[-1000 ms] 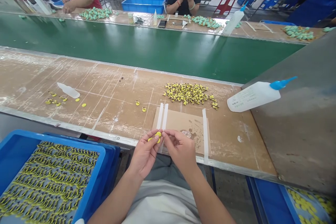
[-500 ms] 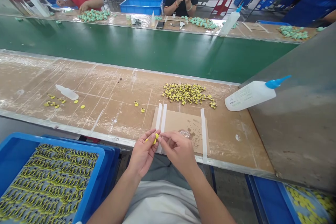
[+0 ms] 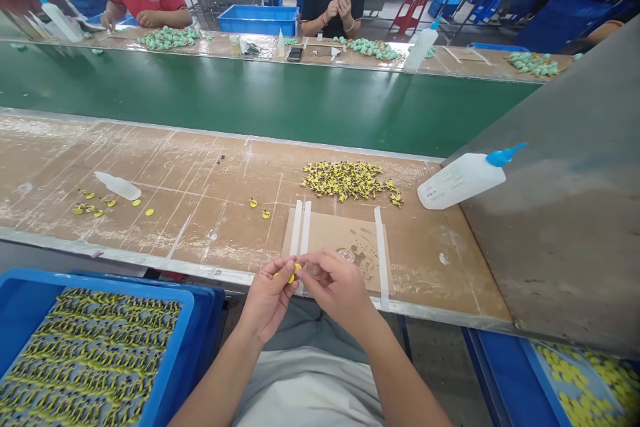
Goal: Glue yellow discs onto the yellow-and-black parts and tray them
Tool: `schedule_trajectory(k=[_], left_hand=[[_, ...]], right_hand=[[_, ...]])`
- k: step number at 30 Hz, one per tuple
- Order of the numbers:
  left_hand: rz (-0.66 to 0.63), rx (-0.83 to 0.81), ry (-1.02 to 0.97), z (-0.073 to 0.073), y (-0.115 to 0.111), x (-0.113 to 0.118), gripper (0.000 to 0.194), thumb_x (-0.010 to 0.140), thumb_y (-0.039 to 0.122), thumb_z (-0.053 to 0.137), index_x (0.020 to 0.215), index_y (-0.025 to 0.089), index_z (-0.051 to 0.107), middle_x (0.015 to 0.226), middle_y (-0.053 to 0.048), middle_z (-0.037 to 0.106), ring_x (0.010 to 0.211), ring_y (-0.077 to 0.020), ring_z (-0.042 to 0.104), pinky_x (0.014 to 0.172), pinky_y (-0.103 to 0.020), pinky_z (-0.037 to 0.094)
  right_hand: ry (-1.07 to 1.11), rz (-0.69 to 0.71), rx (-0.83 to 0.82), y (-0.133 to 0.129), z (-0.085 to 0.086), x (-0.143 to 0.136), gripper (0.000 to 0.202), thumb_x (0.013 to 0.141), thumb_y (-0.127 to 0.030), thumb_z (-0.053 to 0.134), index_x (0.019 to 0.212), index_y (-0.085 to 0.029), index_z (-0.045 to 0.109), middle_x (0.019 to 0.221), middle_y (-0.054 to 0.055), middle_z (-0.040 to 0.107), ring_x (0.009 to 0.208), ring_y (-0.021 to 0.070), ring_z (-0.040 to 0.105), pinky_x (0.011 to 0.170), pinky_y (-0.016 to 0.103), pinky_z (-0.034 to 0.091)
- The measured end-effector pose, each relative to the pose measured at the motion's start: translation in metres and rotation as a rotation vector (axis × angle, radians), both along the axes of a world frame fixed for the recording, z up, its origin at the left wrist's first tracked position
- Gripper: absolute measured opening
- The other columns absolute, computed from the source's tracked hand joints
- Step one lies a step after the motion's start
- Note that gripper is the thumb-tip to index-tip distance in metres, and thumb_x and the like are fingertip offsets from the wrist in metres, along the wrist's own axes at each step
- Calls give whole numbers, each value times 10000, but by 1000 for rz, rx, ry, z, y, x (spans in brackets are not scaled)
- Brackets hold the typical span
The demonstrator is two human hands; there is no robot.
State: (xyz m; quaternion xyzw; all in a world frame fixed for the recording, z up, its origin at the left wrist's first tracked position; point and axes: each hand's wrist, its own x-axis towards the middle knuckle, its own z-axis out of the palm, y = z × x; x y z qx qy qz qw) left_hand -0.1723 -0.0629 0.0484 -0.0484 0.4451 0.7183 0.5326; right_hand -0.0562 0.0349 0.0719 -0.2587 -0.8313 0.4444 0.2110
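Observation:
My left hand (image 3: 270, 293) is closed on small round yellow discs (image 3: 291, 273), held between thumb and fingers above the table's front edge. My right hand (image 3: 337, 287) meets it from the right, its thumb and forefinger pinched at the discs; whatever small part sits in that pinch is too small to make out. Just beyond the hands lies a cardboard sheet (image 3: 330, 233) with pale tape strips and wet-looking spots. Behind the sheet is a pile of small yellow-and-black pieces (image 3: 345, 180). Two yellow discs with dark bits (image 3: 266, 214) lie left of the sheet.
A white bottle with a blue nozzle (image 3: 463, 180) leans against the metal panel (image 3: 560, 213) at right. Another white bottle (image 3: 119, 185) lies at left near several discs. Blue bins (image 3: 187, 320) flank me. Across the green belt (image 3: 200, 100), two people handle small parts.
The view has shifted slightly, so the scene sits a little further left. My hands stay together at the yellow discs, with the fingers only slightly moved.

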Motion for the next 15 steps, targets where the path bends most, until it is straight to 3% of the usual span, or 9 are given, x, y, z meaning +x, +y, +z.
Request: schedule_trajectory(k=[6, 12, 15], left_hand=[[-16, 27, 37, 1, 0, 1, 194, 771, 259, 763, 842, 81, 732, 744, -32, 672, 611, -43, 578, 537, -119, 484], [-17, 77, 21, 4, 1, 6, 218, 826, 298, 706, 825, 81, 721, 703, -18, 624, 608, -49, 540, 547, -146, 463], [9, 70, -16, 7, 1, 8, 232, 843, 304, 686, 889, 80, 721, 794, -52, 657, 701, -84, 585, 630, -178, 499]], right_hand=[[-44, 141, 211, 0, -2, 2, 324, 951, -269, 500, 1259, -286, 598, 833, 19, 557, 667, 113, 515, 601, 229, 403], [40, 48, 383, -5, -13, -1, 300, 916, -230, 548, 1194, -203, 658, 749, 24, 588, 613, 104, 523, 544, 226, 383], [128, 4, 322, -7, -16, -3, 260, 889, -204, 587, 1121, -230, 701, 723, 16, 602, 601, 99, 539, 554, 224, 415]])
